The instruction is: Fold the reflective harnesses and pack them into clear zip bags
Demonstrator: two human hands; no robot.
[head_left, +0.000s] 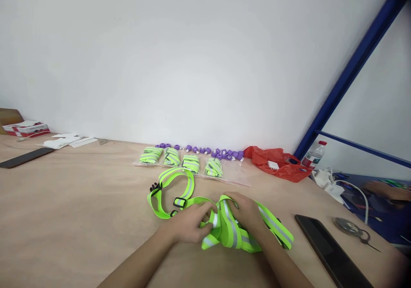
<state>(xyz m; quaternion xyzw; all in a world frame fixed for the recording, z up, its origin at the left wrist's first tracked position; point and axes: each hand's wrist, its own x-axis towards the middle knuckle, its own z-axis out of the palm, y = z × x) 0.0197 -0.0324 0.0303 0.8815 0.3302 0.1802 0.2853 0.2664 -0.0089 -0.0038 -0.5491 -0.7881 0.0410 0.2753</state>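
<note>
A neon-green reflective strap (231, 228) with a silver stripe lies in loose folds on the brown table. My left hand (194, 222) is closed on a piece of it, thumb and fingers pinching. From the other side, my right hand (243, 211) grips the same bunch, its fingertips partly hidden in the folds. Left of the hands, part of the strap forms a loop (191, 187) with a black buckle (179, 202) and a black clip (155, 188). A further length runs out beneath my right forearm.
Behind lie several clear bags (150, 155) of folded green straps and several purple spool-like pieces (229, 155). A red plastic bag (278, 164) and bottle (314, 154) stand at right. Nearer are a black phone-like slab (329, 249) and a round badge reel (346, 227). Someone's hand (385, 191) shows far right.
</note>
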